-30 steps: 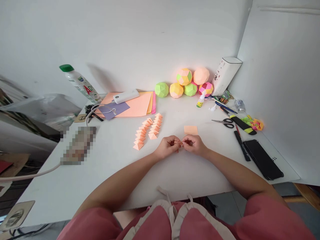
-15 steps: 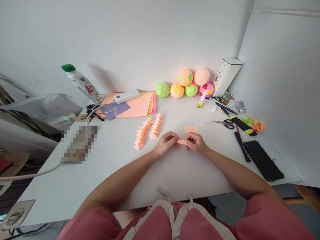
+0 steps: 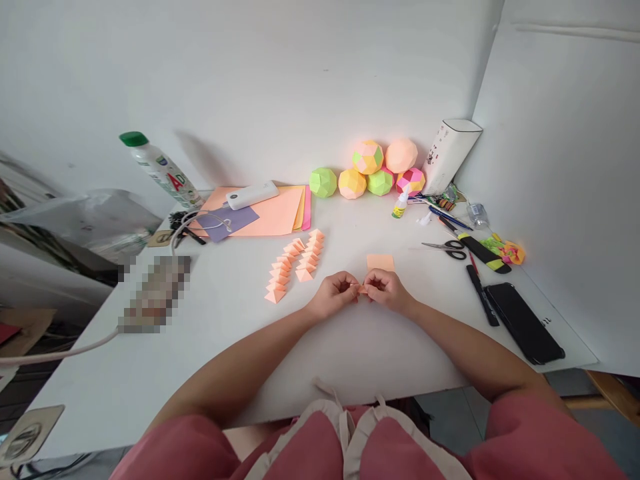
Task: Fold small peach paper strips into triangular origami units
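Observation:
Both hands meet over the middle of the white table (image 3: 210, 347). My left hand (image 3: 334, 293) and my right hand (image 3: 386, 290) pinch a small folded piece of orange paper (image 3: 362, 289) between their fingertips; most of it is hidden by the fingers. Just behind the hands lies a small stack of orange paper squares (image 3: 381, 262). To the left stand two rows of folded orange paper units (image 3: 294, 264).
Several coloured paper balls (image 3: 370, 171) sit at the back by a white box (image 3: 446, 155). Sheets of coloured paper (image 3: 260, 210) with a white power bank (image 3: 251, 195) lie back left, beside a bottle (image 3: 157, 170). Scissors (image 3: 447, 247), pens, glue and a black phone (image 3: 523, 321) lie right.
Half a second ago the paper strip showed stretched between the hands; now the hands have closed together again and pinch it tight, hiding most of it.

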A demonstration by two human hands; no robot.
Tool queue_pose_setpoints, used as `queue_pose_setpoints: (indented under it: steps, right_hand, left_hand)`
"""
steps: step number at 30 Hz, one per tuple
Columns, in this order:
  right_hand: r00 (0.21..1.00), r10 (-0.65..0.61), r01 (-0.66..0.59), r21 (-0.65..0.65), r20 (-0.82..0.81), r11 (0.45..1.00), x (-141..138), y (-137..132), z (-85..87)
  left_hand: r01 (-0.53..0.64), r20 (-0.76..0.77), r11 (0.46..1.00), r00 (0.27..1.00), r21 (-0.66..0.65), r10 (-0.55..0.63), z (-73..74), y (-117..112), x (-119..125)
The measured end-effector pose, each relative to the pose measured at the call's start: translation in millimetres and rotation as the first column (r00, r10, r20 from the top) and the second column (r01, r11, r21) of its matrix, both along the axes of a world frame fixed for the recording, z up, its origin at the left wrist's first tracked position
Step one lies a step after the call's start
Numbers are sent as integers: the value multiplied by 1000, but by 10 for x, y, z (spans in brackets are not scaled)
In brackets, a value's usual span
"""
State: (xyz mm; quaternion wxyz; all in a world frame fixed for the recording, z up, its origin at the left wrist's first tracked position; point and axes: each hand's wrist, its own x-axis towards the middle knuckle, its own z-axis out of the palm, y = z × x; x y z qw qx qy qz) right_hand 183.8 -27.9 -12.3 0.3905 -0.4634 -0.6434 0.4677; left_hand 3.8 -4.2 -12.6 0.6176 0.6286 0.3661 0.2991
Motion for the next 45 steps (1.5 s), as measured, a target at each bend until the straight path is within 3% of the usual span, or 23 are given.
queue_pose_setpoints:
  steps: [14,25,32,39,45]
  right_hand:
    - [991,-77,60,-146,-110,987,-25,-25,13]
    - [989,-12,-16,-189,-145,982,13,-5,-22]
    - [985,-19,-14,-191,-171,981,18,17,16]
    - [973,-24,-8,-139,-229,990,2,24,-17]
    - [989,16,-24,-59,-145,998,-10,36,-88]
  left_hand:
    - [-32,78,994,996,-101,40,-48,19,-5]
    - [-49,82,986,995,-160,62,14,10,-5]
    - [-59,112,986,991,-155,77,-38,23,-32]
    - [-78,178,969,977,-236,122,-20,46,-21]
    - [-24,237,973,968,-231,80,-37,53,-23]
